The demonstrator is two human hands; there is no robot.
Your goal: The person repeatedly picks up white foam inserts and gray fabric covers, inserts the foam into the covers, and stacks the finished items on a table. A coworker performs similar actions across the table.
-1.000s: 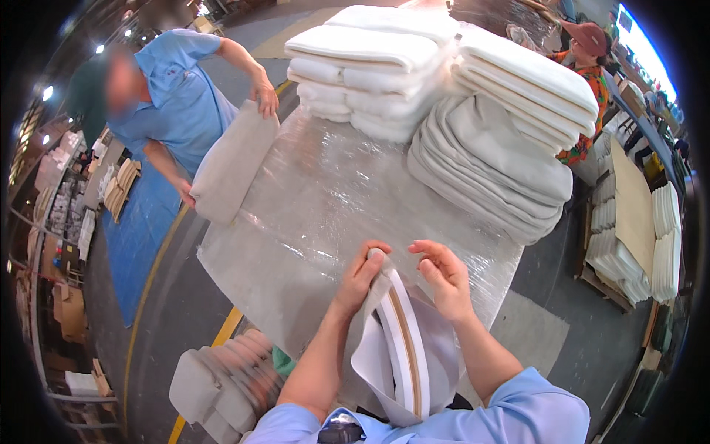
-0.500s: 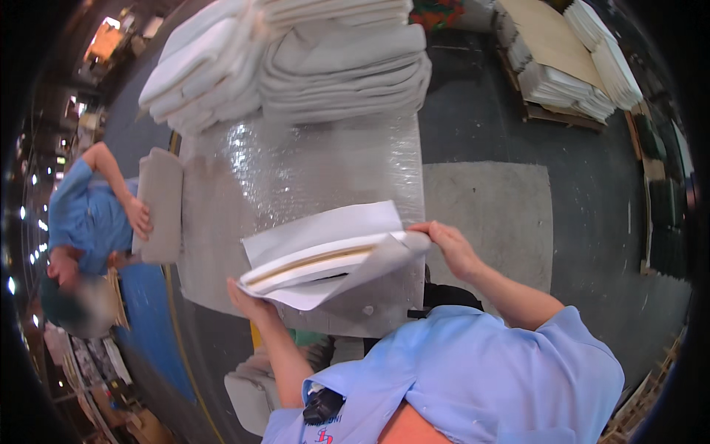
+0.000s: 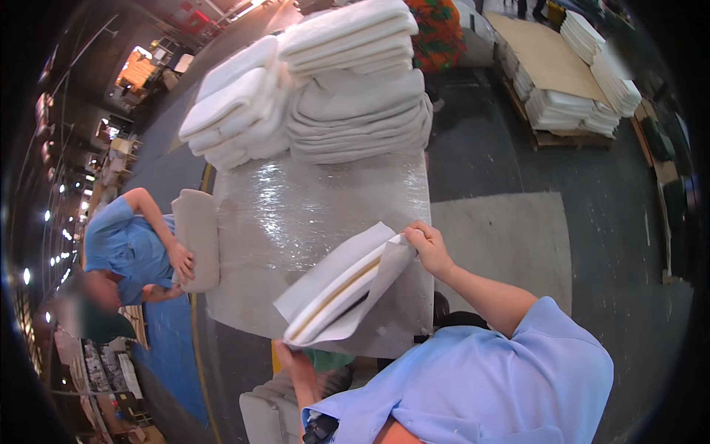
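Note:
Between my hands hangs a curved white padded piece, with a tan strip along its length and loose pale-grey flaps on both sides. It is slanted over the near part of a work table with a shiny clear covering. My right hand grips its upper right end, fingers closed round the edge. At its lower left end, my left hand is closed on the other tip, with the fingers partly hidden beneath. A dark slit shows between the padding and the near flap.
Stacks of folded white padding and grey covers fill the table's far end. On the left a co-worker in blue holds a grey cushion against the table edge. Grey cushions lie below my left arm. A loaded pallet stands far right.
The padded piece has tilted more steeply, its left end swinging nearer to me and rightward with my left hand. The whole view has shifted, showing more of the far stacks.

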